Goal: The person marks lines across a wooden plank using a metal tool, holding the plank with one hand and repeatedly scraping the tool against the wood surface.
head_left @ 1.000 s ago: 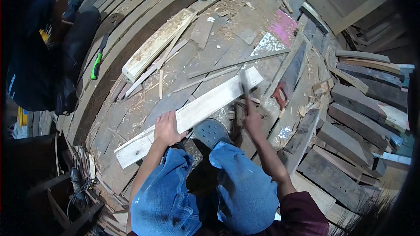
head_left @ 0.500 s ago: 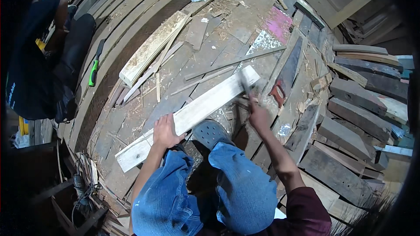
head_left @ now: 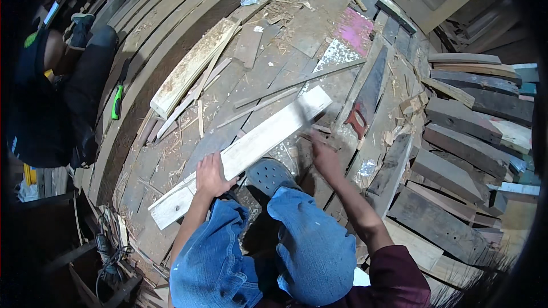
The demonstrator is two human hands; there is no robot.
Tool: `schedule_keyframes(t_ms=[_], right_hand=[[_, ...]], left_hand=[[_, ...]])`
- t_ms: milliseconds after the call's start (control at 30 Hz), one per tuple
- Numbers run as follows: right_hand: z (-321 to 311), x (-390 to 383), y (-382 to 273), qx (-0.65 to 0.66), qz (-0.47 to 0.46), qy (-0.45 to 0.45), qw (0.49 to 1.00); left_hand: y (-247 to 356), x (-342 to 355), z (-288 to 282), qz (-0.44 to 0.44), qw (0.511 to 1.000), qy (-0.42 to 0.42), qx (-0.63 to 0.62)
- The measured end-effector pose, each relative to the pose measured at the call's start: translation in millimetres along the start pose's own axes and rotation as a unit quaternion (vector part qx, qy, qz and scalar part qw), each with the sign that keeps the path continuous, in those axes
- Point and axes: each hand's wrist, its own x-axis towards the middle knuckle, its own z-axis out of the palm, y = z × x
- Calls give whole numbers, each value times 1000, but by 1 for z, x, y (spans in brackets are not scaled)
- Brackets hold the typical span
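Fingers of the left hand clasped the long pale board, which ran from lower left of that hand to a far end ahead of the right hand. The right hand was clenched around a blurred tool showing over that end; whether it touched could not be told. Between the hands stood a grey-blue clog; just beyond the right hand lay a red-handled saw, and farther right, thick timbers. Well ahead of the left hand rested a rough plank.
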Motion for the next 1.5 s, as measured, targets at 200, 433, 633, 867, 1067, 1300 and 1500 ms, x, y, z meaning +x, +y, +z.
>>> schedule_keyframes(t_ms=[200,433,633,867,1067,1300,1500], right_hand=[[-12,-17,-11,-46,-146,-129,980],[-11,0,-11,41,29,-25,998],[7,-21,-17,-52,-213,-42,975],[-33,21,-31,36,0,-32,999],[-5,-26,-50,-39,-256,-125,958],[-26,41,7,65,76,27,995],[5,-36,-49,-2,-264,-113,958]], left_hand=[[-4,-6,-2,5,1000,18,16],[0,-4,-1,-1,1000,3,7],[-1,-4,-3,1,1000,18,7],[-2,-3,0,-1,1000,9,12],[-10,-7,2,6,1000,23,1],[5,-2,-5,8,1000,17,11],[-12,-11,2,12,1000,23,9]])
